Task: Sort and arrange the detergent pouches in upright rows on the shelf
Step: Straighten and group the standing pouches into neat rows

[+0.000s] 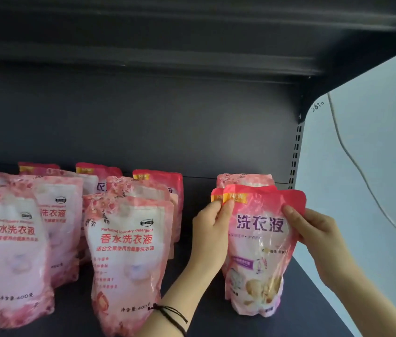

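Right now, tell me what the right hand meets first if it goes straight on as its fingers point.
The front pouch that the right hand grips; beyond it, probably the left hand, though depth is unclear.

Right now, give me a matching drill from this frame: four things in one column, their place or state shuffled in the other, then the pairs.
Things:
1. left hand
2. right hand
3. red-lettered front pouch
4. black cord bracelet

Places or states:
a. stands upright on the shelf, left of both hands
b. pinches the top left corner of the purple-lettered pouch
c. around the left wrist
d. holds the purple-lettered pouch's top right edge

Pairs: 1-b, 2-d, 3-a, 4-c.
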The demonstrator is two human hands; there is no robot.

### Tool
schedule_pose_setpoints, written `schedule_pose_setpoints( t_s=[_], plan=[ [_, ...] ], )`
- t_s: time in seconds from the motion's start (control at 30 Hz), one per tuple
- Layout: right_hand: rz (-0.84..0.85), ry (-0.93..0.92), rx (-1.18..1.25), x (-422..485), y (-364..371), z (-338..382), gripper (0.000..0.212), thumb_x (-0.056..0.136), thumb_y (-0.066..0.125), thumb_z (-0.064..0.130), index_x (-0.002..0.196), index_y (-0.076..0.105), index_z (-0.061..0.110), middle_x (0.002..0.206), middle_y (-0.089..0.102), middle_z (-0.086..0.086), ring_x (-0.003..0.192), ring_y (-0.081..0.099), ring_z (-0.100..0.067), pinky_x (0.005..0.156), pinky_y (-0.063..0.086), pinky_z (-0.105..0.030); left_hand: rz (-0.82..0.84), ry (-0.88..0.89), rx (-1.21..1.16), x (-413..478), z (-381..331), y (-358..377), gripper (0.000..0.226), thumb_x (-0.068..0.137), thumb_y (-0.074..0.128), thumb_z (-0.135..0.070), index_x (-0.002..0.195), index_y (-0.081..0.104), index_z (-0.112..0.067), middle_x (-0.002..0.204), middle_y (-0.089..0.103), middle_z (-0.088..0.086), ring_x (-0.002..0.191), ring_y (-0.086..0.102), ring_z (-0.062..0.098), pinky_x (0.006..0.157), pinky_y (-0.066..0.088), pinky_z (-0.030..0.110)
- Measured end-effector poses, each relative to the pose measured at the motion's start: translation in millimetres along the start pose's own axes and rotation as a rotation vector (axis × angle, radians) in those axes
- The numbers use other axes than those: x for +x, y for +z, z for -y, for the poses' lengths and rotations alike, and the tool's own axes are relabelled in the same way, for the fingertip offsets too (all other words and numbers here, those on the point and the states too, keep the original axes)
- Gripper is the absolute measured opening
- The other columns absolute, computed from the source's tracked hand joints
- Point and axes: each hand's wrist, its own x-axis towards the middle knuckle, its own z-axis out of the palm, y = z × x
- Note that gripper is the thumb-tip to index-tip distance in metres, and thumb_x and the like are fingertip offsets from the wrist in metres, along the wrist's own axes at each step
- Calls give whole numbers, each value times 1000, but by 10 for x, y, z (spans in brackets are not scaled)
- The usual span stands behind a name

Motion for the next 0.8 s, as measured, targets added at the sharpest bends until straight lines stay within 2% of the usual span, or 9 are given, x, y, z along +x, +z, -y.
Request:
schedule_pose_setpoints(
  t_s=[0.07,0.13,0.2,0.27,0.4,0.5,0.67,0.73,0.8],
  plan=[
    [-48,-85,57,-22,43,96,33,79,62,39,78,72,7,77,72,-16,67,64,-19,65,55,-32,-29,62,-26,1,-127,24,46,99,46,-38,91,57,6,78,57,29,68,46,20,62,45,47],
    [-92,-204,98,-59,123,242,23,81,61,37,76,74,19,70,73,3,61,65,-6,56,53,-18,-71,148,-32,-4,-279,-3,45,99,45,-39,84,54,3,67,47,22,61,39,20,54,37,43],
    [-134,-303,98,-112,214,391,22,82,60,40,74,72,23,66,69,10,57,60,-2,50,49,-14,-92,209,-50,-18,-407,-64,45,100,45,-36,80,50,3,61,39,11,58,33,20,52,31,43],
    [-190,-341,82,-189,317,508,27,81,61,46,74,68,22,65,64,8,57,56,-7,47,46,-16,-103,244,-64,-55,-500,-162,44,100,45,-33,76,47,4,60,37,3,58,31,17,53,29,40],
    [-225,-351,102,-401,602,664,34,80,65,55,76,66,21,69,64,4,65,57,-20,57,50,-31,-76,256,-128,-188,-641,-490,43,100,44,-34,75,46,1,62,37,0,60,33,12,58,32,29],
    [-235,-351,100,-582,921,808,40,76,66,61,78,69,21,67,66,7,62,58,-16,55,51,-29,-60,239,-202,-283,-717,-849,46,100,43,-37,77,47,3,65,40,12,64,37,16,62,36,29],
    [-262,-335,43,-943,1654,929,47,78,63,63,78,66,16,66,63,4,60,55,-16,55,47,-30,-28,166,-251,-462,-708,-1644,52,99,43,-43,93,54,8,80,52,5,76,45,16,72,40,28],
    [-259,-331,49,-1098,2001,961,44,80,62,61,74,65,18,64,63,2,58,54,-16,53,45,-29,-8,95,-285,-526,-685,-2001,40,97,48,-45,93,68,-10,85,64,-2,82,57,9,80,43,23],
    [-249,-315,62,-1230,2364,992,46,81,61,59,71,61,14,66,60,-5,59,51,-20,54,44,-32,5,15,-314,-581,-702,-2373,26,94,50,-45,81,72,-49,85,68,-31,86,61,-16,78,44,8]
  ],
)
